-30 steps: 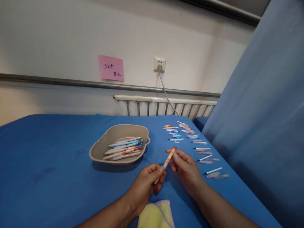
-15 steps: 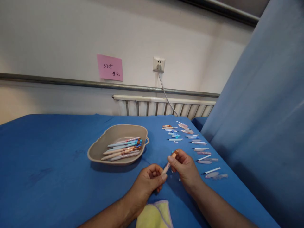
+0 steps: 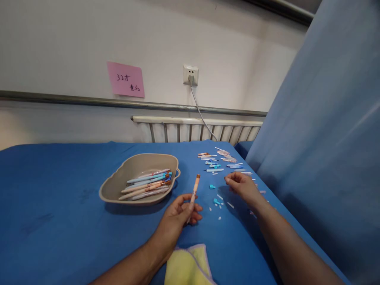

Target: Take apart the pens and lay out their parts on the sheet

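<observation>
My left hand (image 3: 181, 211) holds a peach pen barrel (image 3: 194, 190) with an orange-brown top, tilted nearly upright. My right hand (image 3: 240, 184) hovers over the right side, thumb and fingertips pinched together; whatever may be between them is too small to make out. Below and left of it lie small turquoise pieces (image 3: 216, 202) and tiny white bits (image 3: 219, 218). Farther back are pen parts in small groups (image 3: 213, 170), partly hidden on the right by my right hand. Several assembled pens (image 3: 148, 186) rest in a beige basin (image 3: 114, 189).
A yellow cloth (image 3: 185, 269) lies at the front edge on the blue sheet (image 3: 59, 233). A blue curtain (image 3: 323, 130) hangs at the right. Behind stand a white radiator (image 3: 184, 120) and a wall with a socket (image 3: 190, 75) and pink note (image 3: 126, 80).
My right hand has let go of the pen and moved right and up. The pen, still in my left hand, is more upright. The view has shifted slightly.
</observation>
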### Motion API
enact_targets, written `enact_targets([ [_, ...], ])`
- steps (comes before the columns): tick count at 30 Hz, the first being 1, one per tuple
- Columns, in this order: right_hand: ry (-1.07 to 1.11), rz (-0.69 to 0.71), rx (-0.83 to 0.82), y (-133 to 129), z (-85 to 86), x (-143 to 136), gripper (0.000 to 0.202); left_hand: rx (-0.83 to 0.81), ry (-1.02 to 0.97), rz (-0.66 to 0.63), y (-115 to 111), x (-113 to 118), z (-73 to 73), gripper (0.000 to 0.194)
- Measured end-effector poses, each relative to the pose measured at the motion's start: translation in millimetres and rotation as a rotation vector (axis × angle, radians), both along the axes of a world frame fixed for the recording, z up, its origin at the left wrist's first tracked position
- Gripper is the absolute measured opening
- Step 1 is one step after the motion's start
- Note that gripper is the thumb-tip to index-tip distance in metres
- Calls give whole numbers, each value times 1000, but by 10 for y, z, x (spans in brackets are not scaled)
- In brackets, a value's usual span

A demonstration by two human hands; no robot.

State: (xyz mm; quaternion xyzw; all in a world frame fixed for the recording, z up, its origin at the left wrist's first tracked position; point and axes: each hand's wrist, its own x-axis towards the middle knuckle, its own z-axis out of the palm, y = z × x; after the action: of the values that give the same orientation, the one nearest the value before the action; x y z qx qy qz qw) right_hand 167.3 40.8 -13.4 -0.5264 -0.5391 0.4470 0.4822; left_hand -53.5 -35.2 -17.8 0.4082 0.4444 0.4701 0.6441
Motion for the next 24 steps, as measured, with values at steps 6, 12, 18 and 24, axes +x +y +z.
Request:
enact_targets([
  [6,-511,284,127,-136,-163,-165,9,80,60,21,17,-23,-30,19],
  [12,-772,280,272,-275,-107,-328,8,99,179,5,10,-1,7,22],
  [18,83,140,120,-262,83,-359,24,147,300,-62,-47,34,20,24],
  [24,384,188,106,-410,257,-431,21,184,320,-96,-61,22,-29,22],
])
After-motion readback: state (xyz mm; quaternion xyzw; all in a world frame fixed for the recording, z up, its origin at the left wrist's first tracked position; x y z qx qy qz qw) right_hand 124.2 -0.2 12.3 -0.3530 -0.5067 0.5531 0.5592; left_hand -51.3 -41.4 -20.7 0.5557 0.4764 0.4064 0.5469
